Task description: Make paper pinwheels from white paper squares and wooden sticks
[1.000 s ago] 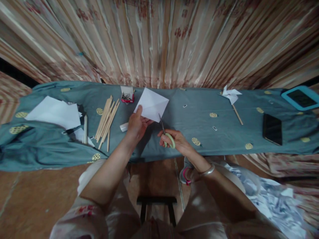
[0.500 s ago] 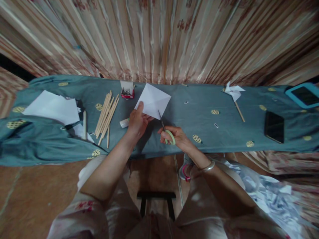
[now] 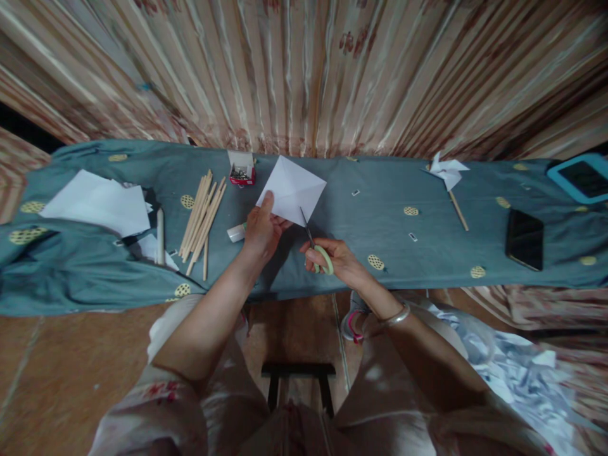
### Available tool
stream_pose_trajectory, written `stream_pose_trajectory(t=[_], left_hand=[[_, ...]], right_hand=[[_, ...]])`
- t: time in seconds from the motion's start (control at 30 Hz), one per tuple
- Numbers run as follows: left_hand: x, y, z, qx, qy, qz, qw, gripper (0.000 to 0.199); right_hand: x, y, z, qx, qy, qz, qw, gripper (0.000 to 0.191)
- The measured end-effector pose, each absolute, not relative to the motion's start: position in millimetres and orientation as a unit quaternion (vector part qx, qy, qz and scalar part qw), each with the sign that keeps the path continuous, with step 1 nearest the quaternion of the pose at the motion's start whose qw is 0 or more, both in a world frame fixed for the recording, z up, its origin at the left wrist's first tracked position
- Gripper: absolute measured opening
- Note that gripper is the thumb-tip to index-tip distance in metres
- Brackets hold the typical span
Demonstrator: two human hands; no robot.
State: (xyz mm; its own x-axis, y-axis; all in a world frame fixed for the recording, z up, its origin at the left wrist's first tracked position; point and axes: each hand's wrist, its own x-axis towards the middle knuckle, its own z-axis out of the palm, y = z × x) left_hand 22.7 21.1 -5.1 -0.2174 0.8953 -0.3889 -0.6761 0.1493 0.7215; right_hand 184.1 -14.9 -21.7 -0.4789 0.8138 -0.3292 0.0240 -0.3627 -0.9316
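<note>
My left fingers (image 3: pixel 267 201) pinch creased paper (image 3: pixel 291 187) while my right fingers (image 3: pixel 323 243) grip green-handled scissors (image 3: pixel 325 260) at its near corner.

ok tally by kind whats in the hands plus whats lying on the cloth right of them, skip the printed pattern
White paper square, in the left hand: 1
Scissors, in the right hand: 1
Pinwheel: 1
Dark phone: 1
Blue-framed device: 1
Total: 5

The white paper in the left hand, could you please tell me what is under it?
Fingers of the left hand show under the near edge of the white paper. It hides how far they reach and whether a blade of the scissors is beneath.
</note>
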Motion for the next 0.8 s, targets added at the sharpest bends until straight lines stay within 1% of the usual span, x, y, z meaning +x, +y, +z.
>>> stream_pose_trajectory(t=[0.23, 0.43, 0.67, 0.8], left_hand=[[23.2, 21.5, -7.4, 0.112, 0.439, 0.643, 0.618, 0.021], [23.4, 21.0, -7.8, 0.131, 0.431, 0.645, 0.617, 0.028], [23.2, 21.3, -6.6, 0.128, 0.439, 0.636, 0.621, 0.03], [23.6, 21.5, -6.2, 0.116, 0.44, 0.638, 0.622, 0.025]], right_hand=[[184.5, -15.2, -23.0, -0.425, -0.492, 0.707, 0.278, 0.048], [184.1, -15.6, -25.4, -0.425, -0.491, 0.708, 0.279, 0.051], [184.6, -15.7, -28.3, -0.424, -0.5, 0.701, 0.281, 0.048], [184.4, -15.7, -27.2, -0.426, -0.497, 0.702, 0.28, 0.046]])
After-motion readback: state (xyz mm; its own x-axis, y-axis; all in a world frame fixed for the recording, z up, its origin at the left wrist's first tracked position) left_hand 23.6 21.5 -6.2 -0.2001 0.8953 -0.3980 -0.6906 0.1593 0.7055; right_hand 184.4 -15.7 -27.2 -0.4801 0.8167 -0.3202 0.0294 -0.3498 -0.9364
